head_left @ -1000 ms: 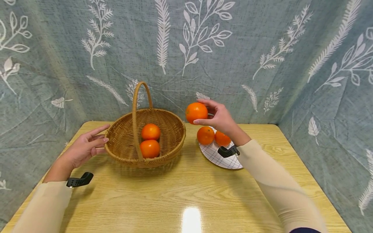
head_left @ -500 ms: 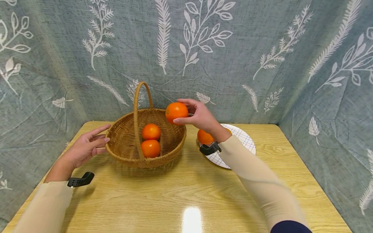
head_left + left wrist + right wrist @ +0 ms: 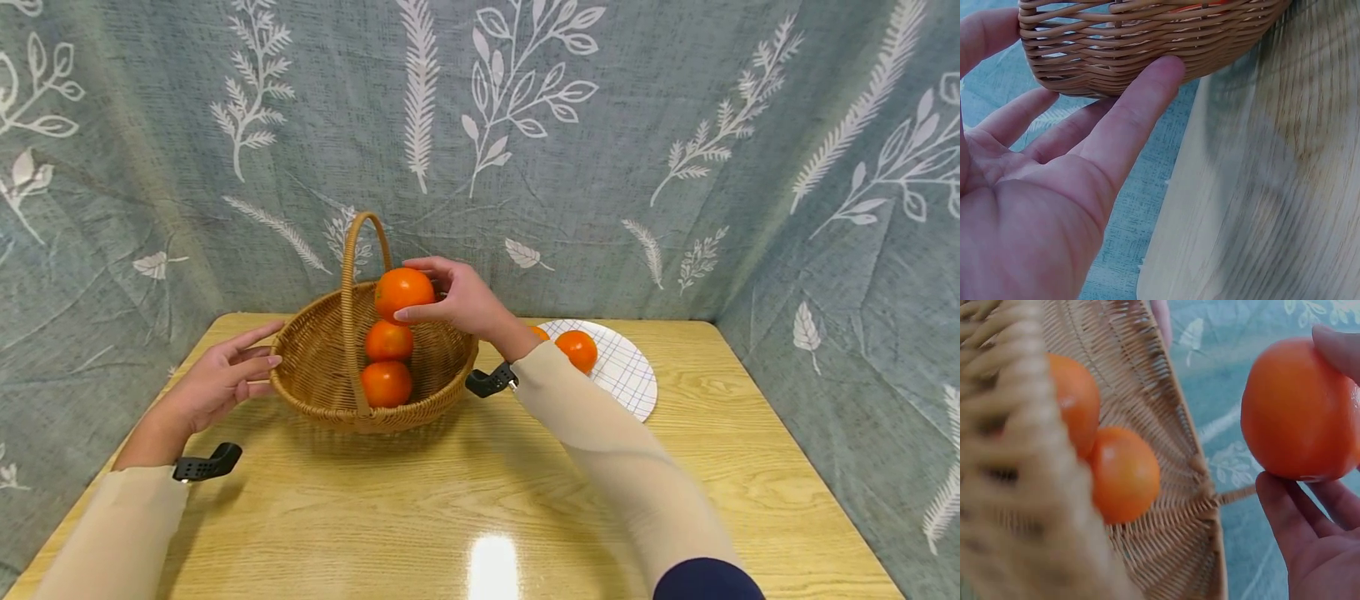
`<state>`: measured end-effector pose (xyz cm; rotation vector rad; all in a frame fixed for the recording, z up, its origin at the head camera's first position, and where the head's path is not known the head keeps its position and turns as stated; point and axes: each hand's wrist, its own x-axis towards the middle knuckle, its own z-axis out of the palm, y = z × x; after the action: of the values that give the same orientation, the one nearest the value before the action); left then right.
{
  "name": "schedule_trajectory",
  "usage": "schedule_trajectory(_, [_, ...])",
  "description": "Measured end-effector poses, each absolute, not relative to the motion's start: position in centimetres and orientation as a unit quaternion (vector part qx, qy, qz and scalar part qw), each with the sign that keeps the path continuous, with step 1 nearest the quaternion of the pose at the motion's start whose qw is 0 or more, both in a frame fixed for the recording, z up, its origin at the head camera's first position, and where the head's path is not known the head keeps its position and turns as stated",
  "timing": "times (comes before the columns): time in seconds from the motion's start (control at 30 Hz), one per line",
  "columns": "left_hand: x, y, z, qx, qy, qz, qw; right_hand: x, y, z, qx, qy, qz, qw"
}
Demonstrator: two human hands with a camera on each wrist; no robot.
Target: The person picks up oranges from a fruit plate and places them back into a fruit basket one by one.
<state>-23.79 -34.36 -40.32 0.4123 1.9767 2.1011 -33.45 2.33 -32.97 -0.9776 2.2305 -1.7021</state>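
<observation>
My right hand [image 3: 468, 296] grips an orange [image 3: 404, 293] between thumb and fingers, over the back right part of the wicker basket [image 3: 311, 398]. In the right wrist view the held orange [image 3: 1300, 409] is pinched from two sides, seen beyond the basket's rim. Two more oranges lie together in the basket, a rear orange [image 3: 389, 342] and a front orange [image 3: 387, 384]. My left hand [image 3: 213, 379] touches the basket's left end with fairly straight fingers. The left wrist view has the thumb [image 3: 1147, 103] against the woven side [image 3: 1122, 44], the other fingers farther round the end.
A white plate [image 3: 628, 375] with a blue grid pattern stands right of the basket. On it are an orange [image 3: 577, 351] and another, mostly hidden by my right wrist. The basket's tall arched handle [image 3: 348, 292] rises left of the held orange. A patterned cloth [image 3: 480, 208] hangs behind the table.
My right hand has carried the orange leftward from above the plate to over the basket. My left hand and the basket have stayed in place.
</observation>
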Motion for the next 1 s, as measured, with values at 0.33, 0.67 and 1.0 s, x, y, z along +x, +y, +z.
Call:
schedule_trajectory(0.33, [-24.3, -34.5, -40.8, 0.138, 0.680, 0.711, 0.116, -33.8, -0.7, -33.3, -0.344, 0.783, -0.509, 0.102])
schedule_trajectory(0.67, [-24.0, -34.6, -40.7, 0.141, 0.669, 0.722, 0.103, -33.5, -2.3, -32.3, -0.351, 0.793, -0.484, 0.115])
schedule_trajectory(1.0, [-23.9, -34.5, -40.8, 0.157, 0.660, 0.727, 0.102, -34.1, -3.9, -32.4, -0.353, 0.801, -0.465, 0.133])
